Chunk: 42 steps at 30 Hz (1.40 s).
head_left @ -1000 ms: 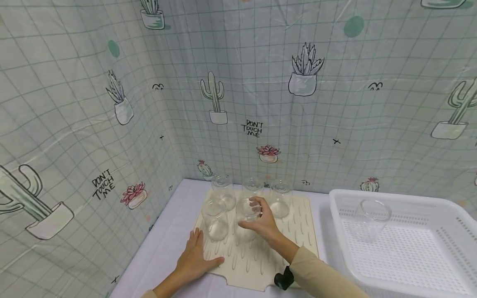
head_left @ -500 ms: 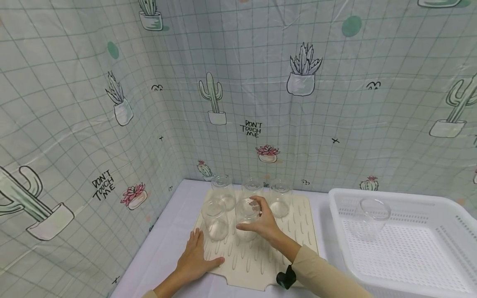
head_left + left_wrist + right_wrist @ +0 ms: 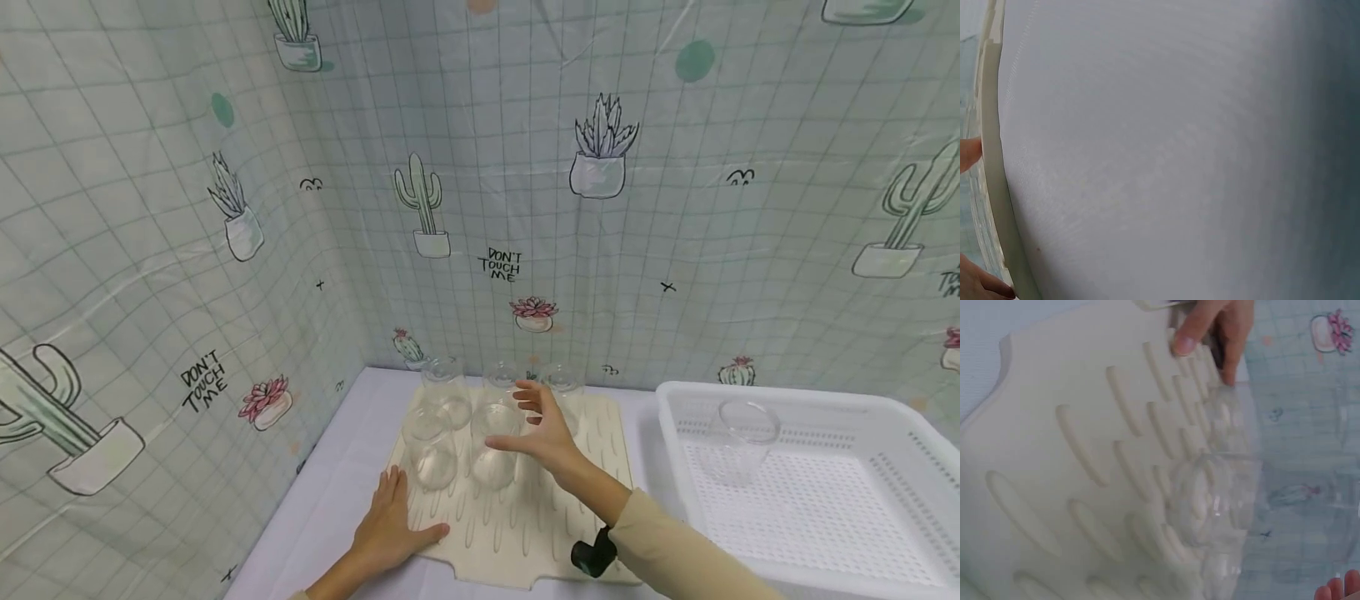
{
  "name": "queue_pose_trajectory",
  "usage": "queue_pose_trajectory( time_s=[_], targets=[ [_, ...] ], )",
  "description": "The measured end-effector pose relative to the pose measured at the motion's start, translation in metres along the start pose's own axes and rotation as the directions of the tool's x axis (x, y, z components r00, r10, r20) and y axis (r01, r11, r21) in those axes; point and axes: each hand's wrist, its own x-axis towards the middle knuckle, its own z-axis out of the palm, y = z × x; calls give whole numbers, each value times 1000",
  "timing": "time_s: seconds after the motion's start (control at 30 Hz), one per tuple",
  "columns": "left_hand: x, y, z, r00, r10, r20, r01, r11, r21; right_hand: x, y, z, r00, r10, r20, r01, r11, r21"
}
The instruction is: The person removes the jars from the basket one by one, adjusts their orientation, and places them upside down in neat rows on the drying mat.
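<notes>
Several clear glasses stand in two rows on a cream ridged mat [image 3: 498, 542]. My right hand [image 3: 551, 437] is beside the front right glass [image 3: 492, 471], thumb and fingers spread; the thumb overlaps that glass in the head view. In the right wrist view its fingertips [image 3: 1342, 586] show at the lower corner, apart from the glass [image 3: 1194, 503]. Left of it is another glass [image 3: 433, 462]. My left hand [image 3: 386, 529] rests on the mat's left edge, fingers extended and thumb out. The left wrist view shows fingertips at the mat's rim [image 3: 996, 144].
On the right is a white perforated basket [image 3: 825, 397] with one clear glass [image 3: 738, 446] inside. A white cloth [image 3: 330, 475] covers the table. Cactus-print curtain [image 3: 480, 167] hangs behind and at the left. A black wrist camera [image 3: 592, 554] is strapped at the right sleeve.
My right hand has let go of the front right glass, its fingers opening and drawing off to the right. The glass stays standing on the mat. The left hand keeps its place.
</notes>
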Motion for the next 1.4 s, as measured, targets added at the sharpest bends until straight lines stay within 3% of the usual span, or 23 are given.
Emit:
queue_pose_trajectory(
  time_s=[0.17, 0.4, 0.87, 1.07, 1.4],
  targets=[
    [-2, 1, 0, 1000, -15, 12, 15, 1000, -6, -1, -17, -21, 1000, 28, 13, -29, 999, 29],
    [-2, 1, 0, 1000, -5, 4, 5, 1000, -2, 0, -35, -66, 996, -89, 17, 88, 993, 75],
    [-4, 2, 1, 1000, -15, 11, 15, 1000, -8, -11, -40, -165, 978, -173, -120, 182, 981, 73],
    [-5, 4, -2, 1000, -10, 8, 10, 1000, 2, -17, -39, -207, 969, -169, -178, 189, 977, 99],
    [-5, 4, -4, 1000, 3, 9, -3, 1000, 6, -31, -21, -269, 967, -72, -245, 109, 984, 139]
  ],
)
